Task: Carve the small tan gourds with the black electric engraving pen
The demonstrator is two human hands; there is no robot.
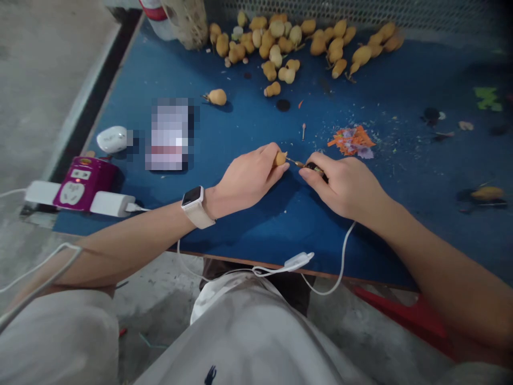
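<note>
My left hand (256,174), with a watch on its wrist, pinches a small tan gourd (280,158) near the middle of the blue table. Most of that gourd is hidden by the fingers. My right hand (340,182) is closed around a dark rotary engraving pen (315,167). Its thin metal bit points left and reaches the gourd or stops just short; I cannot tell which. A white cord (343,256) runs down from under the right hand. Just beyond the hands lies a small loose bit (303,131) with a pinkish tip.
Many small gourds (276,37) are heaped along the back, and a single gourd (217,97) lies apart. Orange and purple scraps (353,141) sit amid pale dust. At left are a purple socket adapter (86,184), a white case (113,139) and a blurred-out phone-like object (168,133).
</note>
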